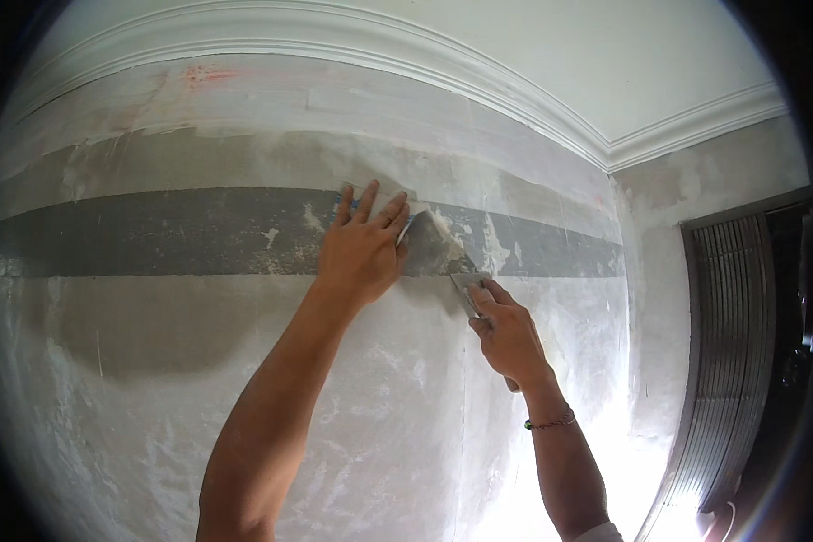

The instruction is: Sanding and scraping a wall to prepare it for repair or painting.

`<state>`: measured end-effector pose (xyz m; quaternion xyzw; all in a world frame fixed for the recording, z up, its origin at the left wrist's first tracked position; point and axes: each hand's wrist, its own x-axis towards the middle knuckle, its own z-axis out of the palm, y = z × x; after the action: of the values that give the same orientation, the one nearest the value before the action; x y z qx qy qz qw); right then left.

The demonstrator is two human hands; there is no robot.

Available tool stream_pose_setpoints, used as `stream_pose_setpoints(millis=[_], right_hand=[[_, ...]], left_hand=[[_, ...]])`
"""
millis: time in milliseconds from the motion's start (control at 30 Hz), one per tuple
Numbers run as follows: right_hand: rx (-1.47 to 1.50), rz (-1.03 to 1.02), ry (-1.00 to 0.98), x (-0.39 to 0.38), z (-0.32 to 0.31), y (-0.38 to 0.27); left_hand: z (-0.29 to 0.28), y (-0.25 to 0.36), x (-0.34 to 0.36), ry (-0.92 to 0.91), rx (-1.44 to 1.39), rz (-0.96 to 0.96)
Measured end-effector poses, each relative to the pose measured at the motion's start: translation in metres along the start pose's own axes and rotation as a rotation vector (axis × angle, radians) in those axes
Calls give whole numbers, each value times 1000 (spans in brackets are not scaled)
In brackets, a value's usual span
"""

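Note:
My left hand (363, 256) is raised against the wall, its fingers spread over a thin, pale flat piece (415, 219) with blue marks. The hand covers most of that piece, so its kind is unclear. To the right and slightly lower, my right hand (511, 334) grips a putty knife (471, 287). Its grey blade points up and left, and the handle end shows below the palm. Between the hands, a dark triangular patch (427, 242) lies on the wall; I cannot tell whether it is shadow or wet filler. Both hands work along a dark grey band (181, 232).
Pale filler patches (494, 248) mark the band's right part. Below spreads the grey plastered wall (379, 388), brightly lit at lower right. White moulding (334, 45) borders the ceiling. Beyond the corner stands a dark slatted shutter (730, 334) beside a dark opening.

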<state>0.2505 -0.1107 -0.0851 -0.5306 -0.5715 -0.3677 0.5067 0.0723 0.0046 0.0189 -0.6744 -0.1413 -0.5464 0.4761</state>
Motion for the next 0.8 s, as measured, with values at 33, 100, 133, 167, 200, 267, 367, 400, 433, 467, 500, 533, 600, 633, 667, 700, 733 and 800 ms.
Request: stream_pose_setpoints(millis=[33, 100, 133, 167, 200, 267, 367, 400, 433, 467, 500, 533, 600, 633, 667, 700, 733, 800], right_hand=[[-14, -6, 13, -1, 0, 2], [-26, -9, 20, -2, 3, 0], [-29, 29, 14, -1, 3, -5], [-38, 72, 9, -2, 0, -7], [-48, 84, 7, -5, -2, -4], [-59, 16, 25, -7, -2, 1], [-34, 28, -22, -4, -1, 0], [-35, 32, -27, -2, -1, 0], [-1, 25, -24, 1, 0, -2], [32, 21, -18, 2, 0, -4], [29, 28, -22, 3, 0, -7], [-13, 39, -36, 4, 0, -11], [-64, 59, -50, 5, -1, -13], [-64, 47, -50, 4, -1, -12], [-61, 29, -50, 5, -1, -12], [-62, 30, -53, 9, -1, -13], [-122, -10, -45, 14, -2, -15], [-189, -31, -44, 15, -1, -12]], left_hand=[[1, 2, 1, -2, -13, 6], [1, 3, -1, 16, 14, -2], [0, 2, -1, 11, 6, -1], [-1, 2, -1, 29, 18, -3], [-1, 3, -1, 48, 30, -6], [0, 4, 0, 57, 26, -2], [3, 2, -2, 77, 28, 0], [4, 2, -3, 90, 26, 0], [4, 1, -3, 85, 19, -4], [4, 2, -3, 87, 28, -2], [4, 2, -2, 88, 38, 0], [4, 2, -3, 83, 32, 1], [6, 2, -2, 108, 34, 3], [7, 3, -2, 106, 25, 5], [7, 2, -2, 98, 39, 11], [8, 1, -2, 90, 53, 17], [7, 0, -2, 88, 50, 16], [5, 1, -1, 60, 68, -8]])
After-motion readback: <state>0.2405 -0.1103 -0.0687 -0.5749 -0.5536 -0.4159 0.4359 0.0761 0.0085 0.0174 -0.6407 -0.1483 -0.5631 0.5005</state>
